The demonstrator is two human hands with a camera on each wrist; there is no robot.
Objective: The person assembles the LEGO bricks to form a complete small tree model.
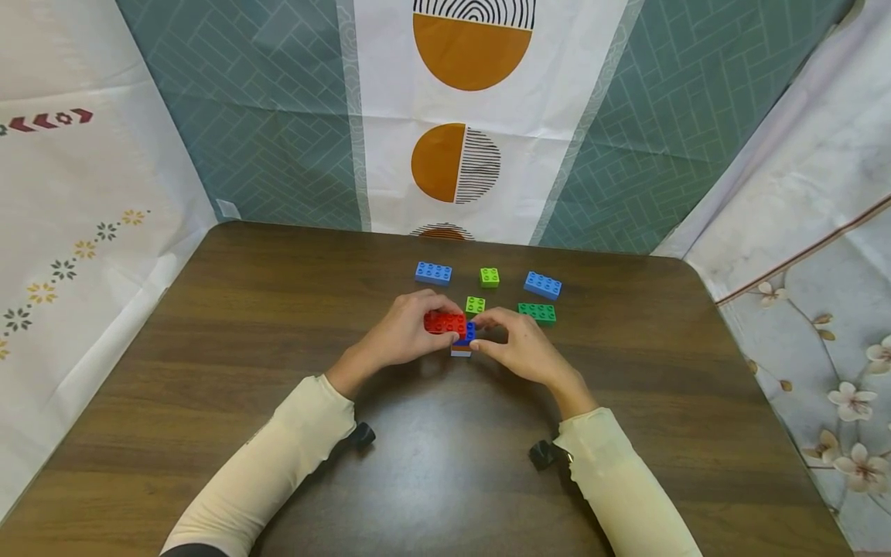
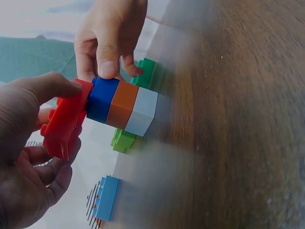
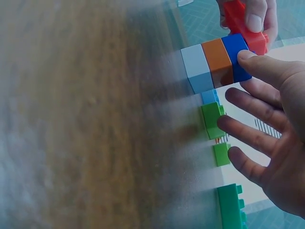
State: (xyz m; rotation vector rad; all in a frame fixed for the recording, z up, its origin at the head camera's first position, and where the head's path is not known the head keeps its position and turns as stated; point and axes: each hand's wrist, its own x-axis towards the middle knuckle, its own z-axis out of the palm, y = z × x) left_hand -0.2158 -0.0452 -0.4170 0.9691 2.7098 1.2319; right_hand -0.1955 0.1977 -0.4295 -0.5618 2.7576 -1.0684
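My left hand (image 1: 400,333) pinches a long red building brick (image 1: 445,323) between thumb and fingers. One end of that brick meets the top of a small stack, overhanging it to the left. The stack has a dark blue brick (image 2: 103,100) on top, an orange brick (image 2: 123,104) in the middle and a white brick (image 2: 143,112) at the bottom. From the other side my right hand (image 1: 524,346) steadies the stack, its thumb and forefinger pinching the blue brick. In the right wrist view its other fingers (image 3: 252,136) are spread free of the bricks.
Behind the stack lie two light green bricks (image 1: 489,278), two lighter blue bricks (image 1: 434,273) and a darker green brick (image 1: 537,312). All rest on a brown wooden table (image 1: 278,294). Patterned cloths (image 1: 278,116) hang around its back and sides.
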